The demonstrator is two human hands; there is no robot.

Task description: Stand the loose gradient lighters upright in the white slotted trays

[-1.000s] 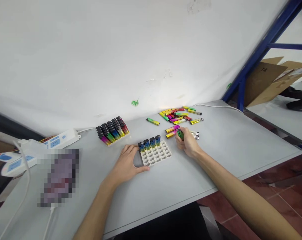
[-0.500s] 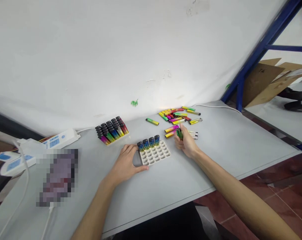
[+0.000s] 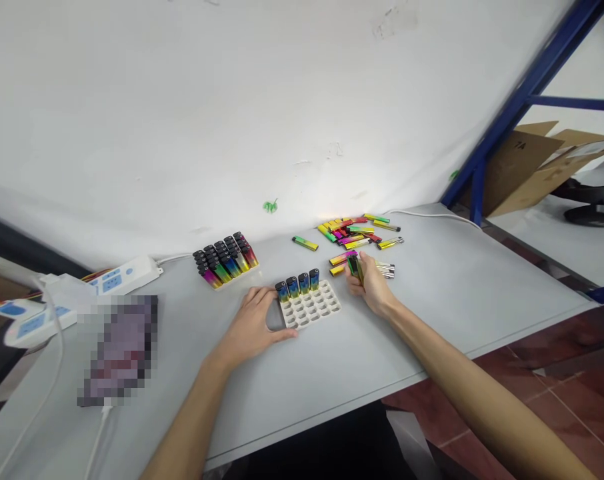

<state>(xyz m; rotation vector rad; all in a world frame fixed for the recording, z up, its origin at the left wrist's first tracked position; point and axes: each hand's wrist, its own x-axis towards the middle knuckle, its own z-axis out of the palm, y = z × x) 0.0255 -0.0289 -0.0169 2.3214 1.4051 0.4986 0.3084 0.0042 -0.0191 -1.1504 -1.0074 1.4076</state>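
Observation:
A white tray with rows of holes [image 3: 312,309] lies on the grey table. Several blue-yellow lighters [image 3: 305,282] stand upright along its back row. My left hand [image 3: 252,323] rests at the tray's left side, thumb and fingers spread around its corner, holding nothing. To the right of the tray, my right hand [image 3: 371,283] is closed around a green lighter [image 3: 353,265] with a dark top, raised upright. Pink-yellow lighters [image 3: 343,257] lie just beside that hand. Behind it is a loose pile of colourful lighters [image 3: 349,232].
A second tray [image 3: 239,277] full of upright lighters stands at the back left. One green lighter [image 3: 305,243] lies alone near the wall. At the left are a white power strip [image 3: 113,280], cables and a blurred object [image 3: 122,350]. Blue rack and cardboard boxes stand right.
The green lighter in my right hand has tipped more upright, and that hand has shifted slightly left. My left hand stays at the tray.

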